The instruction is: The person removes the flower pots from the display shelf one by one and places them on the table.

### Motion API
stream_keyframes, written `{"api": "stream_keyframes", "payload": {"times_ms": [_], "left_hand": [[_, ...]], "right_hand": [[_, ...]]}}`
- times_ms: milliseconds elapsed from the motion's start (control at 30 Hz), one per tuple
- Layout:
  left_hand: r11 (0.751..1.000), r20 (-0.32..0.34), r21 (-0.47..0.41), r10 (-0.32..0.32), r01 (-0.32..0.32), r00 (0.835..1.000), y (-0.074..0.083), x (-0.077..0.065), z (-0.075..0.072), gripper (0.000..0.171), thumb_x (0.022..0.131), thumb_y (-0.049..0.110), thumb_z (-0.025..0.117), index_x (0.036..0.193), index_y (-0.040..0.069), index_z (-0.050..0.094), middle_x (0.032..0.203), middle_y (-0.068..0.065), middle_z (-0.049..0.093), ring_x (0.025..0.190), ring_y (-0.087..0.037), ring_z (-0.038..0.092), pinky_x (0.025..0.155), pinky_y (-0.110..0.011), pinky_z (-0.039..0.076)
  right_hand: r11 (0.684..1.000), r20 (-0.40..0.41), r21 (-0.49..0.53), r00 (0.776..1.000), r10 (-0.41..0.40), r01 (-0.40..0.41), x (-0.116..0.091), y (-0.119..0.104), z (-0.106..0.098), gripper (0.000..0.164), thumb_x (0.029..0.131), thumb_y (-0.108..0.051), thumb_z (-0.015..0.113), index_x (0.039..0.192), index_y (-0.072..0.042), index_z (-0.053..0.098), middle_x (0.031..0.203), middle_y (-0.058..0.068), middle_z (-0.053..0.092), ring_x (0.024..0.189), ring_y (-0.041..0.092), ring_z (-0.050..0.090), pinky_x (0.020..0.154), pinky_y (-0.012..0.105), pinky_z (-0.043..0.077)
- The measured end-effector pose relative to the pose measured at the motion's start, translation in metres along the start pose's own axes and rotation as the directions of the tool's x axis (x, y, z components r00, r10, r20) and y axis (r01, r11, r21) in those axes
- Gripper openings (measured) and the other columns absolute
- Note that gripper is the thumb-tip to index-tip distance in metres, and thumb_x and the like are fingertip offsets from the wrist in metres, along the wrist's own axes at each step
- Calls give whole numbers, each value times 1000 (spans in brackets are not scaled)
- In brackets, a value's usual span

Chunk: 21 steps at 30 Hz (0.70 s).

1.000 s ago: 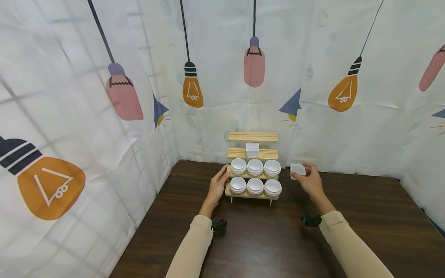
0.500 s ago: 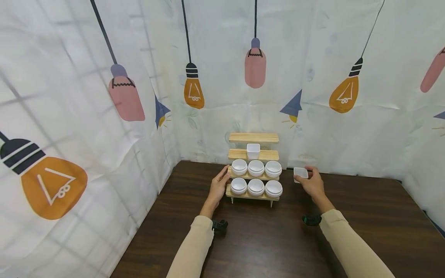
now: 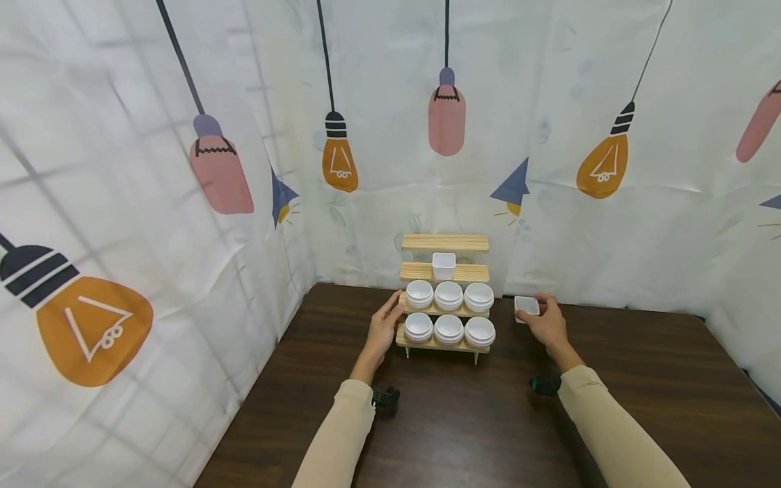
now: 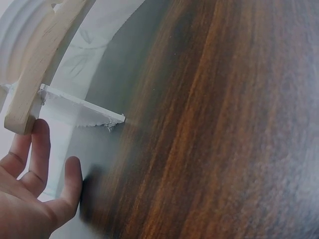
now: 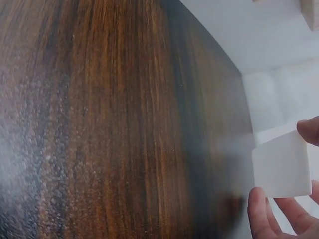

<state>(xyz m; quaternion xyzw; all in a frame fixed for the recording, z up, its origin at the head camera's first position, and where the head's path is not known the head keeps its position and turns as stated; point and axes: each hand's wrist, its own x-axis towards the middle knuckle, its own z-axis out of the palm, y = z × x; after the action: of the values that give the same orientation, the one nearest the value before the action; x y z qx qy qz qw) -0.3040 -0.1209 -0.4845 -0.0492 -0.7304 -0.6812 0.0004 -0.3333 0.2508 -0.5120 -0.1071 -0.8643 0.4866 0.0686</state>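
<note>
A four-tier wooden stand [image 3: 445,242] sits at the back of the table. My left hand [image 3: 383,327] reaches the left end of its second tier from the bottom. In the left wrist view, extended fingertips [image 4: 41,128] touch the end of the wooden slat [image 4: 37,69], while the thumb stays apart from it. To the right of the stand, my right hand [image 3: 549,329] pinches a small white square bowl [image 3: 527,308] between thumb and fingers. The right wrist view shows the bowl's smooth side [image 5: 282,169]. A similar square bowl [image 3: 443,266] sits on the third tier.
White round bowls [image 3: 448,327] line the two lower tiers, several in all. A dark wooden table [image 3: 451,434] spreads in front of the stand. A white curtain [image 3: 390,203] printed with lamps hangs close behind the table's back edge.
My right hand has moved slightly rightward and closer to me, carrying the square bowl. The left hand stays at the stand's left end.
</note>
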Motion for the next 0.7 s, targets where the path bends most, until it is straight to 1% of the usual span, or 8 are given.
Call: {"api": "stream_keyframes", "payload": {"times_ms": [133, 400, 567, 700], "left_hand": [[1000, -5, 6, 5, -5, 1000, 0, 0, 1, 51, 109, 23, 52, 158, 13, 41, 157, -14, 48, 92, -9, 60, 81, -28, 50], [1000, -23, 8, 2, -1, 1000, 0, 0, 2, 51, 109, 23, 53, 158, 13, 42, 152, -15, 53, 91, -11, 60, 80, -28, 49], [1000, -20, 12, 1, -1, 1000, 0, 0, 2, 52, 109, 23, 52, 158, 12, 41, 152, -15, 53, 92, -13, 60, 81, -28, 49], [1000, -17, 11, 7, -7, 1000, 0, 0, 2, 52, 109, 23, 53, 158, 12, 41, 155, -15, 51, 92, -11, 60, 81, -29, 50]], "right_hand": [[1000, 11, 6, 1000, 12, -12, 1, 2, 1, 75, 93, -27, 74, 152, -1, 36, 141, 31, 49, 120, 43, 54, 79, 33, 45], [1000, 17, 12, 1000, 19, -19, 2, 4, 4, 75, 93, -26, 74, 152, -1, 36, 142, 32, 48, 121, 43, 53, 85, 39, 46], [999, 19, 23, 999, 27, -27, 3, 6, 6, 74, 94, -25, 73, 153, -1, 35, 144, 33, 47, 124, 44, 51, 93, 47, 46], [999, 20, 24, 999, 27, -27, 5, 8, 7, 75, 94, -26, 72, 154, -1, 34, 145, 32, 47, 125, 44, 51, 95, 49, 45]]}}
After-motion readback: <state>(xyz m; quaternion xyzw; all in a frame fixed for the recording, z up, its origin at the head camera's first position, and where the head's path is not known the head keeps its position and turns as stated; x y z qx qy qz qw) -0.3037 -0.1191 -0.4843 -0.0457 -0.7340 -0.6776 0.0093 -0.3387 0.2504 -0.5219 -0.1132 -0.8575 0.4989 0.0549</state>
